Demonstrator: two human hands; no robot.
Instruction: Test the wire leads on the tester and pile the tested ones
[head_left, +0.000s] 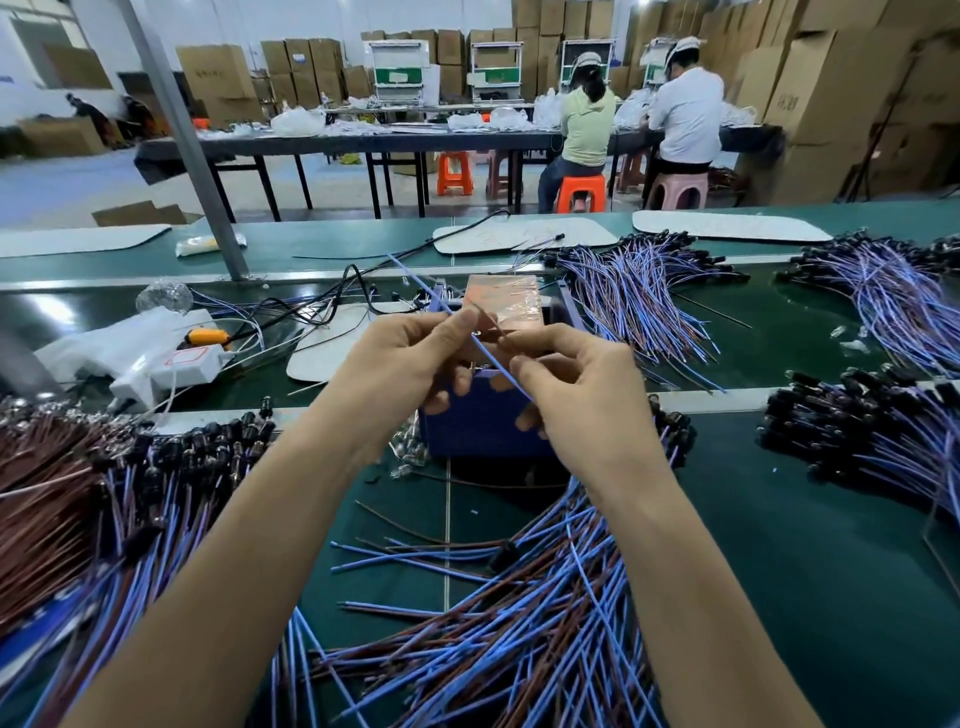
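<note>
Green bench surface (779, 571) fills the lower frame. Blue-and-brown lead piles: one at lower centre (519, 649), one at the left edge (78, 519), more at upper right (639, 301). Blue tester box (483, 426) at centre, mostly hidden behind my hands, with a copper-coloured plate (504, 306) just beyond it. My left hand (395, 358) and right hand (576, 384) are held over the box, fingers curled. Both pinch one blue wire lead (482, 347), which runs diagonally toward upper left.
</note>
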